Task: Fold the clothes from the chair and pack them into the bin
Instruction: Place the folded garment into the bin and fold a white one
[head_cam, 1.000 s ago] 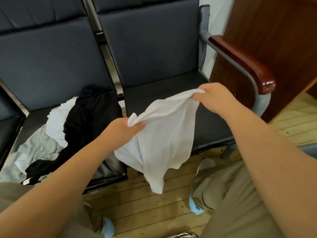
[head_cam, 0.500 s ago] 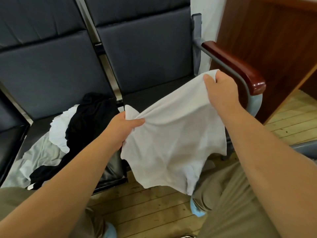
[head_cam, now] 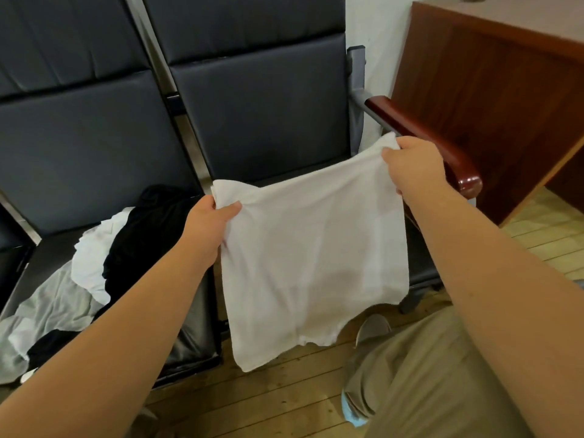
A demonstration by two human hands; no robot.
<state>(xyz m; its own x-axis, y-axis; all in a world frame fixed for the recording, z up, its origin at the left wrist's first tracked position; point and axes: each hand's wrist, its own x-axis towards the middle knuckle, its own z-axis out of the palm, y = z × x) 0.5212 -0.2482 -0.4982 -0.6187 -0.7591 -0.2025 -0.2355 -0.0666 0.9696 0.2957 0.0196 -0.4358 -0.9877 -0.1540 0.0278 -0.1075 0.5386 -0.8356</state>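
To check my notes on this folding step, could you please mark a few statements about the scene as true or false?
1. The left hand and the right hand each grip a top corner of the white garment. True.
2. The white garment lies flat on a seat. False: it hangs spread between the hands, in front of the right-hand chair.
3. A pile of clothes in black, white and grey lies on the left-hand chair. True.
4. The bin stands beside the armrest. False: no bin is in view; a wooden cabinet stands beyond the armrest.
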